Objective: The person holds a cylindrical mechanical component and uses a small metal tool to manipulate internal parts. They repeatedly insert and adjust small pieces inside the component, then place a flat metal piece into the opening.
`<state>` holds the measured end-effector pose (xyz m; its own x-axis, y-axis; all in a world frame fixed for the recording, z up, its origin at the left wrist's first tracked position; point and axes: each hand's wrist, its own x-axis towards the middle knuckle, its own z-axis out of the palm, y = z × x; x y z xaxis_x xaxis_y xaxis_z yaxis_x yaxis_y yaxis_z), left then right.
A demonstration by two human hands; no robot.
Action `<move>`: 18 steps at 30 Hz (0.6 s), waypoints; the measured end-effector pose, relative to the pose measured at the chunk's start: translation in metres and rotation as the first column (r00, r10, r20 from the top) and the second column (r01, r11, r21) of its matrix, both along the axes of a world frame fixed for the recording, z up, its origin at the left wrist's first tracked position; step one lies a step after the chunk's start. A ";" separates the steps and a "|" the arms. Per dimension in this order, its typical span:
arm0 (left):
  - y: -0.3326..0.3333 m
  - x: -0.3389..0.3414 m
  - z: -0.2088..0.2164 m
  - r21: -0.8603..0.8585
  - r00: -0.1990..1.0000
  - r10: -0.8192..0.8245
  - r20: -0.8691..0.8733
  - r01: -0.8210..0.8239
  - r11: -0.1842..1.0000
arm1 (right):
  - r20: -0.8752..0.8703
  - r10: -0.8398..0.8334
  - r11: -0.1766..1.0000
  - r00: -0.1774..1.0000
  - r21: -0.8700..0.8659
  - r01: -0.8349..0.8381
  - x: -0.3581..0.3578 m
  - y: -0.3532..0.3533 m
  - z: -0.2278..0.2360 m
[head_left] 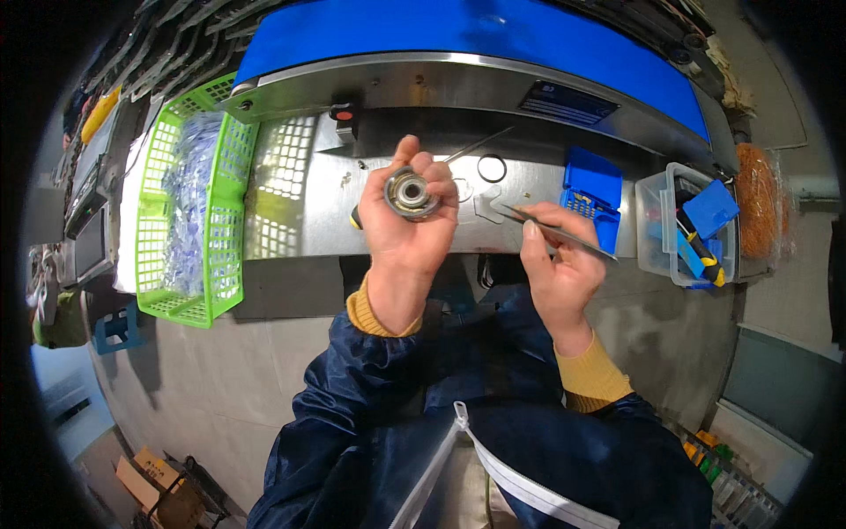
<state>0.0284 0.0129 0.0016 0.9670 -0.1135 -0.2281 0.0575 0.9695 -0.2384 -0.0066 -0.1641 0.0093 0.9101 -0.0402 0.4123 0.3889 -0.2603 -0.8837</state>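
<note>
Bearing (411, 191), by its look, faces the camera in the left hand (406, 238), fingers curled round it above the bench (335, 238) — probably best kept steady. The right hand (566, 269) pinches tweezers (553, 230); a light squeeze should suit. Fingers hide the bearing's underside — whether the tweezers grip anything, I can't tell.

The head camera, left unit of a side-by-side fisheye pair, is worn on the person's head. It is positioned above the near side of the bench (322, 231) and faces steeply down. The left hand (405, 240) and right hand (566, 269) are at close range, over the near part of the bench. Coverage extends beyond the bench to the blue panel (423, 35) behind it and the floor (247, 379) and jacket (352, 432) in front. Straight edges curve toward the rim.
</note>
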 end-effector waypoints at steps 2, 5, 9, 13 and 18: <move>0.007 -0.001 -0.002 0.003 1.000 0.011 0.001 -0.011 1.000 | -0.074 0.054 0.996 0.996 -0.062 -0.059 0.005 -0.015 -0.010; 0.013 -0.005 -0.004 -0.021 1.000 0.019 0.015 -0.018 1.000 | -0.188 0.077 0.997 0.979 0.020 -0.074 0.002 -0.024 -0.027; 0.016 -0.008 -0.007 -0.001 1.000 0.028 -0.009 -0.028 1.000 | -0.154 0.106 0.990 0.982 -0.074 -0.119 -0.002 -0.012 -0.042; 0.016 -0.010 -0.008 0.006 0.999 0.031 -0.008 -0.031 1.000 | -0.075 0.142 0.979 0.987 -0.138 -0.151 0.001 0.006 -0.052; 0.018 -0.010 -0.010 0.009 1.000 0.023 -0.013 -0.023 1.000 | 0.013 0.169 0.963 0.986 -0.214 -0.162 0.006 0.012 -0.061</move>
